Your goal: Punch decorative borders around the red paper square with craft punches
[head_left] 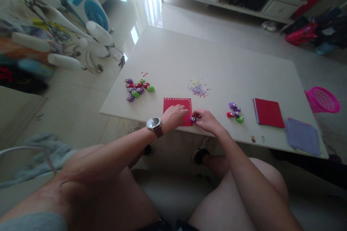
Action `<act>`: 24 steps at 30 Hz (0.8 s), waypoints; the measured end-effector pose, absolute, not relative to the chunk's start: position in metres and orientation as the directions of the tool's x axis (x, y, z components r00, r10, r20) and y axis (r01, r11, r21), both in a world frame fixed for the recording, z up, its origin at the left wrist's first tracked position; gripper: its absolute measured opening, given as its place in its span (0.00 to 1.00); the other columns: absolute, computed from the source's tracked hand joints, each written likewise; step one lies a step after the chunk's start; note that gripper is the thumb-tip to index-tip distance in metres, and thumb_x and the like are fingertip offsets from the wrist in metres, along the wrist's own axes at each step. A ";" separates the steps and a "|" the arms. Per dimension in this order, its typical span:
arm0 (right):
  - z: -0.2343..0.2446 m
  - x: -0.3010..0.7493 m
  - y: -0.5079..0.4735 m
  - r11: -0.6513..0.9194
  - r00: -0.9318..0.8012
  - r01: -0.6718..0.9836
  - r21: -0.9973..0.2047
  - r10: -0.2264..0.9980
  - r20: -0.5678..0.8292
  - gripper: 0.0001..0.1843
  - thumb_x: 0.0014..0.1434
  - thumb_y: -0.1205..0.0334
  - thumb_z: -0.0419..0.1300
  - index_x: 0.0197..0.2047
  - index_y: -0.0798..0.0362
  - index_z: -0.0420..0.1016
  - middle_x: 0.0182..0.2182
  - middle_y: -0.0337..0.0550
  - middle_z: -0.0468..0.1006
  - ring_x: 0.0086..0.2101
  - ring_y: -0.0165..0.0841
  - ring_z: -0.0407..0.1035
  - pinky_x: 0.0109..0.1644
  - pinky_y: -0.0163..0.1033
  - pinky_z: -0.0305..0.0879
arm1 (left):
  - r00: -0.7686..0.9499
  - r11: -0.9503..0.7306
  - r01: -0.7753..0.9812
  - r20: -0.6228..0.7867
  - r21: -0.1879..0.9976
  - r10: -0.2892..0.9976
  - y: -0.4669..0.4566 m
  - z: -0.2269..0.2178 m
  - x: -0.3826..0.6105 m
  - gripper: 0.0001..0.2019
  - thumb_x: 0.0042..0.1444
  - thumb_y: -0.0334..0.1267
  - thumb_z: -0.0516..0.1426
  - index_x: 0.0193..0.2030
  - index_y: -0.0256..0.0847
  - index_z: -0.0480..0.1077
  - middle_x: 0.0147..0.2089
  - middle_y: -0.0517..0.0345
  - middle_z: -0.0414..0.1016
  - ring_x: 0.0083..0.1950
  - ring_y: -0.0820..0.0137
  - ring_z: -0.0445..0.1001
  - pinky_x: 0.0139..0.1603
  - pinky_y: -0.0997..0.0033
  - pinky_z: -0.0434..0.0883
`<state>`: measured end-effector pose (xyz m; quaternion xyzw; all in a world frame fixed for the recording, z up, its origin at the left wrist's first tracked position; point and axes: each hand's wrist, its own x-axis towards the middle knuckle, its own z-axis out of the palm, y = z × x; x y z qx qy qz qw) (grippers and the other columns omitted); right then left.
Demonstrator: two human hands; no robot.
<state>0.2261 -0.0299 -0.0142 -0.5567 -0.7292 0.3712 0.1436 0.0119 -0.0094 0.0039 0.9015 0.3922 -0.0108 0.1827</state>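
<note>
A red square sheet of paper lies at the near edge of the white table, with a row of small punched holes along its far edge and part of its right edge. My left hand rests on the sheet with fingers stretched out; a watch is on that wrist. At the sheet's right edge my right hand grips a small purple craft punch. Right of that hand lies a group of several punches in purple, red and green. More punches are clustered on the left.
Beyond the sheet is a pile of tiny paper cut-outs; a few red ones lie farther left. On the right are a red paper stack and purple sheets. A pink basket stands past the table's right edge.
</note>
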 end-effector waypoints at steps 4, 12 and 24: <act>-0.015 0.230 -0.029 0.087 -0.322 0.708 -0.701 0.923 -0.211 0.10 0.51 0.76 0.62 0.34 0.52 0.79 0.35 0.40 0.81 0.36 0.33 0.73 0.43 0.35 0.67 | 0.636 -0.554 0.763 -0.233 0.333 0.736 -0.007 -0.007 0.011 0.11 0.63 0.44 0.62 0.46 0.38 0.76 0.47 0.47 0.80 0.48 0.60 0.80 0.46 0.66 0.73; -0.016 0.231 -0.029 0.073 -0.298 0.722 -0.689 0.930 -0.213 0.09 0.53 0.74 0.63 0.35 0.51 0.78 0.36 0.41 0.82 0.37 0.33 0.74 0.45 0.36 0.69 | 0.631 -0.523 0.763 -0.258 0.381 0.732 -0.003 -0.019 0.009 0.13 0.61 0.45 0.63 0.46 0.38 0.76 0.49 0.46 0.81 0.49 0.58 0.81 0.49 0.65 0.74; -0.020 0.224 -0.030 0.104 -0.308 0.703 -0.704 0.936 -0.169 0.11 0.53 0.75 0.63 0.38 0.51 0.78 0.39 0.42 0.80 0.41 0.35 0.73 0.50 0.39 0.69 | 0.652 -0.534 0.739 -0.234 0.411 0.721 0.000 -0.024 0.007 0.13 0.61 0.45 0.63 0.44 0.38 0.77 0.47 0.46 0.82 0.48 0.59 0.81 0.47 0.66 0.72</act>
